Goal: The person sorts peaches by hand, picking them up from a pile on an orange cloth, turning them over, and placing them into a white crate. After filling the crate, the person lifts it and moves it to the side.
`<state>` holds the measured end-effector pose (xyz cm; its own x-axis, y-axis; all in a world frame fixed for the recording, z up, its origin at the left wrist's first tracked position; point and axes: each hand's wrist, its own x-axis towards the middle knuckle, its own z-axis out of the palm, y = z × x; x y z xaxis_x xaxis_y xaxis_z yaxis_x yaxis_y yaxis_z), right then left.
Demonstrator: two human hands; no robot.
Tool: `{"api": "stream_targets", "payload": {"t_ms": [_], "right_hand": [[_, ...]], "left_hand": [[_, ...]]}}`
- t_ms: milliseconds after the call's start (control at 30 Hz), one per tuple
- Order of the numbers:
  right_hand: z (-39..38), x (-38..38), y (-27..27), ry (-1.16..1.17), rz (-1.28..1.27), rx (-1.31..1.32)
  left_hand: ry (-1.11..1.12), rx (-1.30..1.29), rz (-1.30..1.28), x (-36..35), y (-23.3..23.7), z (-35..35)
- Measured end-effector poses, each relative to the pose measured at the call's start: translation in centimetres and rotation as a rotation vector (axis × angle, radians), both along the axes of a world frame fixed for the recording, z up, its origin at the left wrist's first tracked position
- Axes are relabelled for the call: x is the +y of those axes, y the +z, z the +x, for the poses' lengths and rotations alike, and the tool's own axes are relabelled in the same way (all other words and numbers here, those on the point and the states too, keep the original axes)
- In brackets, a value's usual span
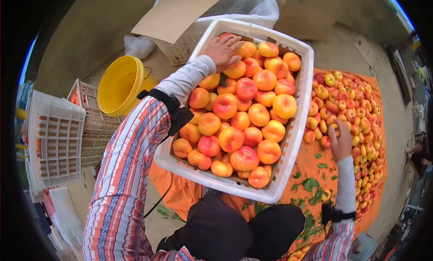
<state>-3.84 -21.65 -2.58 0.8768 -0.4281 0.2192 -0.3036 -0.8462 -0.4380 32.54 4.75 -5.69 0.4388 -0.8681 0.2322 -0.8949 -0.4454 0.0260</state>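
Note:
A white plastic crate (300,139) full of large red-and-yellow peaches (246,89) is tilted in front of me, above my dark-clad knees. My left hand (223,52) rests on the fruit at its far left corner, fingers stretched out and nothing gripped. To the right, a big heap of smaller-looking peaches (361,112) lies on an orange cloth (315,168). At the heap's near left side is my right hand (341,141), thumb and fingers bent around a peach (334,125), partly hidden by the fingers.
Left of the crate stands a yellow bucket (119,85) on stacked crates (97,135). Another white crate (56,139) is at the far left. Behind, a cardboard sheet (178,15) lies over a plastic-lined crate (178,51). Green leaves (311,184) are scattered on the cloth.

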Motion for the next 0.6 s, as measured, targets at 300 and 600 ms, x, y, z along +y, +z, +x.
{"api": "stream_targets", "payload": {"t_ms": [300, 600], "right_hand": [[-29.6, 4.7, -14.7, -0.458, 0.219, 0.425], [-35.7, 9.9, -20.2, -0.607, 0.131, 0.519]], "left_hand": [[-0.177, -0.095, -0.156, -0.3, -7.6, 7.4], [-0.161, 0.023, -0.056, 4.0, -0.8, 3.1]]}}
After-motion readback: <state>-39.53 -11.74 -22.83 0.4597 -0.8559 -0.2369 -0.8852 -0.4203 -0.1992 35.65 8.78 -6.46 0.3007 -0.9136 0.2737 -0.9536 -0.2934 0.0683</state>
